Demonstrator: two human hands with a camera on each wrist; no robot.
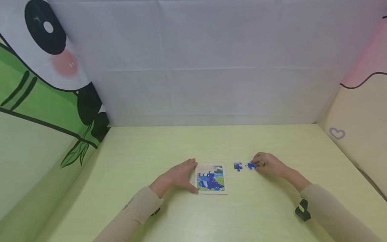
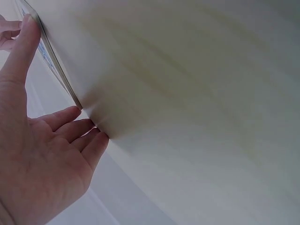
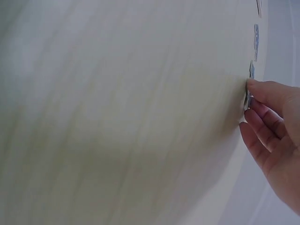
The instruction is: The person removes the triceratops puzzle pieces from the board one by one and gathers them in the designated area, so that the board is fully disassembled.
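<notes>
A small jigsaw puzzle board [image 1: 226, 192] with a pale frame lies on the table, most of its blue dinosaur picture filled in and a bare patch at its upper left. My left hand [image 1: 182, 174] is spread along the board's left edge, thumb at the near corner and fingertips at the far one. In the left wrist view, the thumb [image 2: 29, 35] touches the frame's edge. To the right, my right hand [image 1: 270, 163] pinches a blue puzzle piece [image 1: 251, 165] between thumb and fingers, close over the table. Another blue piece [image 1: 238, 166] lies between it and the board.
The pale yellow table [image 1: 151, 144] runs back to a white cloth wall [image 1: 211, 67]. A side panel with a cartoon panda [image 1: 65, 64] stands at the left, and a beige and pink panel [image 1: 362, 111] at the right.
</notes>
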